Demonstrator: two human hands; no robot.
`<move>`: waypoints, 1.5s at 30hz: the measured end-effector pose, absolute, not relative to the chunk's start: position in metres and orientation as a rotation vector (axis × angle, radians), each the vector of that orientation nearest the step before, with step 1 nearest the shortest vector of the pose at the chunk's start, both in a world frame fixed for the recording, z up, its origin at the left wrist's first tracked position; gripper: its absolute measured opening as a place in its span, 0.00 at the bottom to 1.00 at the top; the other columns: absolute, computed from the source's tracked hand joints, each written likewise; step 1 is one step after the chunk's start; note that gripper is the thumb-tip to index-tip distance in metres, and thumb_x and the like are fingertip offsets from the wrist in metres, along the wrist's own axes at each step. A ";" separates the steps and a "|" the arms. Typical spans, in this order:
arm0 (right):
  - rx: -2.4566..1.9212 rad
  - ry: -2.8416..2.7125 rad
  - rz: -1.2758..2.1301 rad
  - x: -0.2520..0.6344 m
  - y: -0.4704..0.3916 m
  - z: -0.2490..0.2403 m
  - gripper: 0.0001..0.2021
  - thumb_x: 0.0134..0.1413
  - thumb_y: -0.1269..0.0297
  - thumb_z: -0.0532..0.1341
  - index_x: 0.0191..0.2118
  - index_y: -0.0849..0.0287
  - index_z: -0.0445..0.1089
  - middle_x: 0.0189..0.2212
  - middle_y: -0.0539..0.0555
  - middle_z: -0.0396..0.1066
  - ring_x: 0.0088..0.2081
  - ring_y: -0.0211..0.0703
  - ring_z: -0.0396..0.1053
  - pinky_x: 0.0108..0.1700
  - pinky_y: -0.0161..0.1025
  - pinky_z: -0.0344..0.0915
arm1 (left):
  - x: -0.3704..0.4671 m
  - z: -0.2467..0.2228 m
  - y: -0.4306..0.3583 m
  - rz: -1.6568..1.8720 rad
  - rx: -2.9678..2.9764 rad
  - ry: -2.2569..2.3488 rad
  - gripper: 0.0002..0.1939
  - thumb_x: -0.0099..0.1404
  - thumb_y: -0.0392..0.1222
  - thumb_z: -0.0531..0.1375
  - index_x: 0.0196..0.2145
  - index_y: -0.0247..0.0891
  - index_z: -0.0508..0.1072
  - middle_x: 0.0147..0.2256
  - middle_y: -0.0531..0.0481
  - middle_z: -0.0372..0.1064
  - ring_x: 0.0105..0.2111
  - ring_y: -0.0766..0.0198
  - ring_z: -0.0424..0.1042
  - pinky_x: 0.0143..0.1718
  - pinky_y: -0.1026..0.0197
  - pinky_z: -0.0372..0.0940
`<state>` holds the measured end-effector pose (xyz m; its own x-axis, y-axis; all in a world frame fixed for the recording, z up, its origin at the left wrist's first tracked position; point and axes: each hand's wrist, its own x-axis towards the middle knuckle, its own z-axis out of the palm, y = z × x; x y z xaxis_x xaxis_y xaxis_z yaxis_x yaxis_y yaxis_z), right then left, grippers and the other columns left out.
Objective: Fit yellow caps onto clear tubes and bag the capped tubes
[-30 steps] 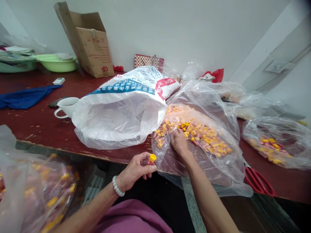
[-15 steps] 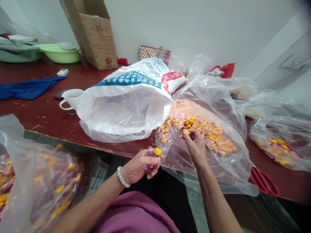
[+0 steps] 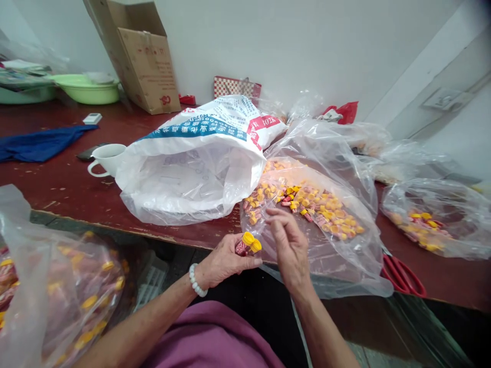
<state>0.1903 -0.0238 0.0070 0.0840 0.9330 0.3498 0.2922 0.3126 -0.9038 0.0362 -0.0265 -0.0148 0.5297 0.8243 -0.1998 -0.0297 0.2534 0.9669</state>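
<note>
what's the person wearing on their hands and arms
The left hand has a bracelet of round white beads at its wrist; the right hand shows no jewellery. Both are ungloved, and no sleeves are visible.

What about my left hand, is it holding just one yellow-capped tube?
No, the left hand holds two yellow-capped tubes side by side.

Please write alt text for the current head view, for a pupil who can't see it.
A person's left hand holds two yellow-capped tubes, with the right hand, apparently holding nothing, just beside it. Past the hands, a clear bag of more such tubes lies on a red table, with an open white sack to its left.
</note>
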 end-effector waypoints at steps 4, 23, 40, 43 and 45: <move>-1.250 -1.349 0.577 0.184 -0.004 0.009 0.12 0.60 0.56 0.54 0.42 0.58 0.67 0.37 0.53 0.69 0.38 0.40 0.67 0.44 0.40 0.64 | 0.044 -0.014 -0.029 0.604 1.523 0.955 0.07 0.52 0.37 0.63 0.28 0.33 0.69 0.24 0.55 0.63 0.25 0.69 0.60 0.28 0.66 0.56; -1.380 -1.811 0.635 0.158 0.002 -0.029 0.18 0.59 0.59 0.55 0.54 0.56 0.62 0.50 0.57 0.66 0.46 0.46 0.67 0.47 0.45 0.62 | 0.057 -0.036 -0.042 0.585 1.306 1.036 0.10 0.46 0.33 0.63 0.29 0.31 0.69 0.25 0.54 0.65 0.26 0.68 0.61 0.27 0.67 0.57; -1.328 -1.342 0.751 0.170 -0.001 -0.017 0.19 0.62 0.52 0.49 0.53 0.55 0.61 0.45 0.55 0.67 0.37 0.38 0.68 0.43 0.41 0.65 | 0.042 -0.029 -0.038 0.339 0.734 0.685 0.13 0.46 0.37 0.68 0.29 0.31 0.70 0.16 0.58 0.58 0.11 0.77 0.50 0.09 0.72 0.42; -1.309 -1.455 0.686 0.161 -0.006 -0.024 0.18 0.63 0.55 0.49 0.54 0.56 0.60 0.47 0.56 0.66 0.45 0.42 0.66 0.47 0.42 0.64 | 0.042 -0.029 -0.038 0.318 0.741 0.665 0.12 0.45 0.36 0.68 0.26 0.32 0.67 0.17 0.59 0.57 0.11 0.78 0.49 0.10 0.72 0.42; -1.300 -1.470 0.670 0.161 -0.006 -0.024 0.18 0.63 0.56 0.49 0.55 0.56 0.59 0.47 0.57 0.65 0.46 0.42 0.66 0.46 0.42 0.64 | 0.042 -0.028 -0.039 0.330 0.729 0.665 0.13 0.45 0.36 0.67 0.26 0.33 0.66 0.17 0.59 0.57 0.11 0.78 0.49 0.09 0.72 0.42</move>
<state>0.1614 -0.0055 -0.0239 0.1004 0.9418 0.3208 0.3755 0.2627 -0.8888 0.0421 -0.0391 -0.0279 0.7487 0.4946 -0.4414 -0.0523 0.7079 0.7044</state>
